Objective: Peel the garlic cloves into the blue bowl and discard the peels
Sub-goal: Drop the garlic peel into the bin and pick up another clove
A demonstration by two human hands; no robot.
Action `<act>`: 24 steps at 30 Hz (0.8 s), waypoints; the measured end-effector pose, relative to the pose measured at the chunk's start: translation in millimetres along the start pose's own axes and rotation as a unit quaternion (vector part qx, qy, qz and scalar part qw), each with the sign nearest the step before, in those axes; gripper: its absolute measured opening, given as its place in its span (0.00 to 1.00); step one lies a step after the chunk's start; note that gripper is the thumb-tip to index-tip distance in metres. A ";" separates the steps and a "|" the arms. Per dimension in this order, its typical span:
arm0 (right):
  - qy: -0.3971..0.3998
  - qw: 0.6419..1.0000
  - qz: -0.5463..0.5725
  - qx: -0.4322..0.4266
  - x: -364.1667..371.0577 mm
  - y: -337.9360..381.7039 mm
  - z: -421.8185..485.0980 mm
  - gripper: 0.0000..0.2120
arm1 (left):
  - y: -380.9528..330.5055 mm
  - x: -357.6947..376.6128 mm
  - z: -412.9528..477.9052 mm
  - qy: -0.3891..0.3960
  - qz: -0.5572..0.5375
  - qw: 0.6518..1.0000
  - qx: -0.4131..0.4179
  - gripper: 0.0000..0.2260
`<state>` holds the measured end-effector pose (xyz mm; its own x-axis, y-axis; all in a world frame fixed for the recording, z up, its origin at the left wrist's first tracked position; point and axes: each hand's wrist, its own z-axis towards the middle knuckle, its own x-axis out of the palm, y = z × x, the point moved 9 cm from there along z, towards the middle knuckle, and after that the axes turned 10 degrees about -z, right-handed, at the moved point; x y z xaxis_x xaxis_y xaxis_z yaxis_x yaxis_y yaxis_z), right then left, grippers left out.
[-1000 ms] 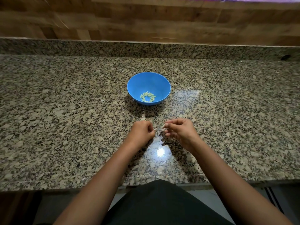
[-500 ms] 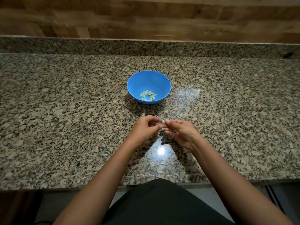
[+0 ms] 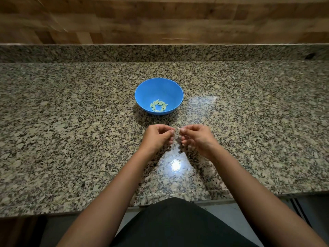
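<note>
Both hands are up over the granite counter point(image 3: 71, 139), just this side of the blue bowl point(image 3: 159, 96), and the peeling is in progress: the left hand point(image 3: 156, 138) has its fingers curled in with thumb and forefinger pinched, the right hand point(image 3: 195, 139) mirrors it, and their fingertips nearly meet over something tiny and pale, most likely a garlic clove point(image 3: 177, 130) or its skin, though it is too small and blurred to say which hand really has it. In the bowl a little ring of peeled cloves point(image 3: 159, 106) lies on the bottom, so a fair share of the work looks done. No pile of unpeeled garlic or peels shows up against that speckled stone. The next move, I'd judge, calls for stripping the last skin, then a short reach forward to drop the bare clove over the rim, keeping the papery peel back in the other hand for the bin
</note>
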<state>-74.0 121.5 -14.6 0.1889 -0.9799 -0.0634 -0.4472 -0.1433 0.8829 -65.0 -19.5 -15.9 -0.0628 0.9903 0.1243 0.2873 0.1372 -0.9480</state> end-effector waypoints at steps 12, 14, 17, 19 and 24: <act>-0.212 0.923 -0.313 -0.072 -43.2 31.8 65.1 0.03 | -18.4 31.6 9.5 0.025 0.364 0.912 0.188 0.14; -0.207 0.926 -0.304 -0.085 -42.6 32.0 60.4 0.02 | -21.4 31.7 8.7 0.021 0.357 0.913 0.198 0.13; -0.192 0.925 -0.304 -0.120 -40.7 30.6 39.9 0.08 | -25.6 20.0 2.2 -0.005 0.329 0.920 0.212 0.13; -0.154 0.919 -0.335 -0.141 -29.4 23.7 18.4 0.16 | -27.4 8.1 -8.2 -0.025 0.311 0.923 0.224 0.13; 0.002 0.854 -0.500 -0.143 23.7 -20.2 -27.5 0.42 | -16.5 -30.1 -40.5 -0.107 0.268 0.935 0.206 0.14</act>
<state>-36.5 105.0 -21.2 0.3535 -0.3861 -0.8520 0.1718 -0.8685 0.4649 -29.1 -50.6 7.9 -0.2180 0.8806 -0.4207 -0.0570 -0.4419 -0.8953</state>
